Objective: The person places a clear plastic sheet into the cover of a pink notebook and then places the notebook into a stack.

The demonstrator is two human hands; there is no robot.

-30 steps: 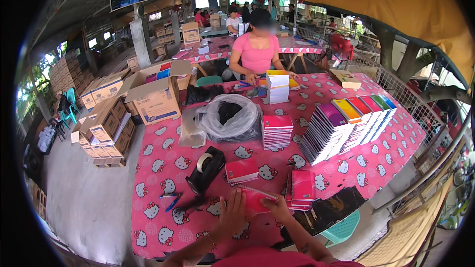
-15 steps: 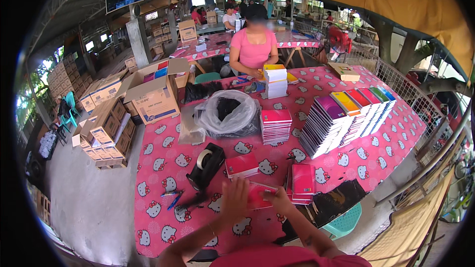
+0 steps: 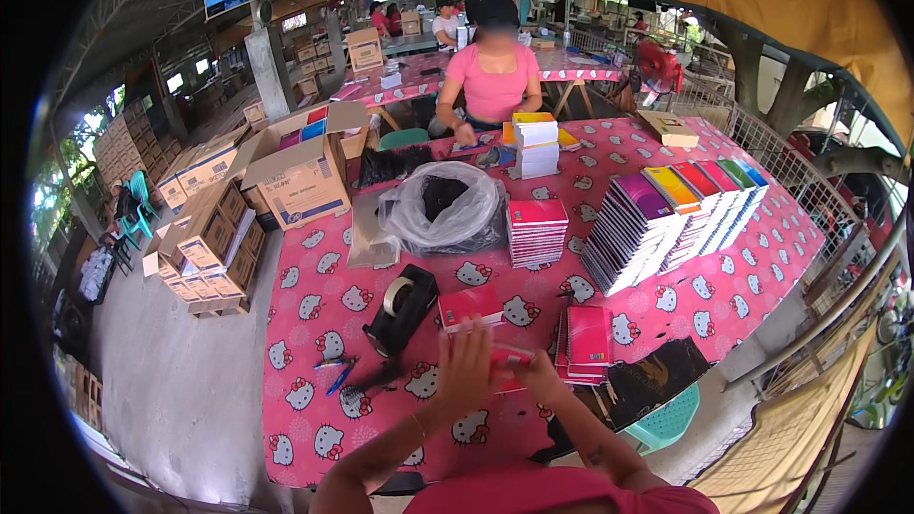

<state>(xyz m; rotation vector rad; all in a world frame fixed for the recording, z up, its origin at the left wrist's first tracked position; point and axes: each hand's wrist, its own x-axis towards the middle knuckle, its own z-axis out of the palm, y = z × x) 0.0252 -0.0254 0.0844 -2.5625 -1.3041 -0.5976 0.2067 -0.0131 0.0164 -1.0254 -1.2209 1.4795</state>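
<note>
Red notebook (image 3: 510,358): lay between your hands at the pink table (image 3: 294,324). Left hand (image 3: 464,368): stood flat, fingers extended, at its left side. Right hand (image 3: 543,379): clamped its right edge. Handling: seemed light, stiff, slightly slick; edges offered best hold.

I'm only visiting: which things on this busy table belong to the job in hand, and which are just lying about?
In the job: red notebook held by the right hand; left hand, open beside it; probably the red spiral notebooks stacked nearby.

Apparently lying about: black tape dispenser; blue pen; clear plastic bag.
</note>
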